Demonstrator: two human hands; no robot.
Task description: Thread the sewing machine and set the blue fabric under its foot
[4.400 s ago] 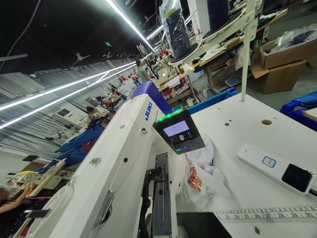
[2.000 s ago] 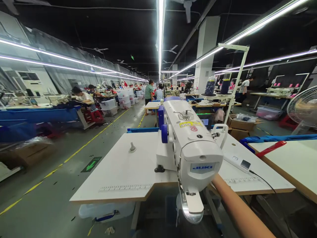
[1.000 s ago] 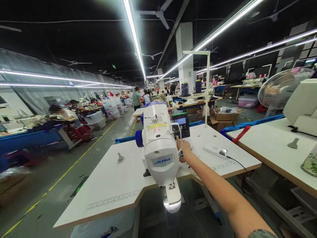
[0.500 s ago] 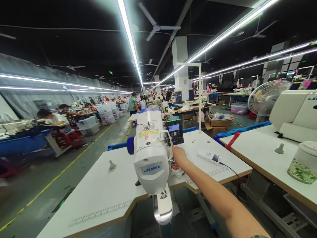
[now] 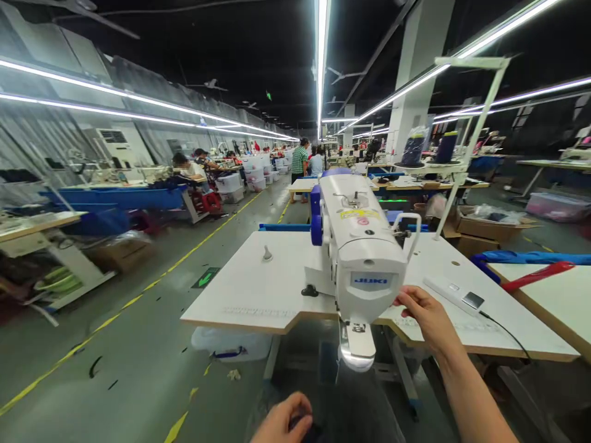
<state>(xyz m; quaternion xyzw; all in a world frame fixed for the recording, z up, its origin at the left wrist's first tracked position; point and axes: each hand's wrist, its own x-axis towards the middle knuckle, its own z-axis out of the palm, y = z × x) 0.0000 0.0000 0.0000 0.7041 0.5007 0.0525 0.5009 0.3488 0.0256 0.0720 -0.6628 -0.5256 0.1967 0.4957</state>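
Right hand [image 5: 430, 315] stretched forward, sewing machine [image 5: 362, 246] beside its bent fingers [image 5: 412, 301]; left hand [image 5: 284, 423] curled; any pinch was unclear.

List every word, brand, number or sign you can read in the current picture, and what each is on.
"JUKI": front of the sewing machine.
Arrow, no readable words: green floor sign.
Too blurred to read: yellow label and round red sticker on the machine's top.
Too small to read: ruler markings on the tabletop; green hanging sign; white device.
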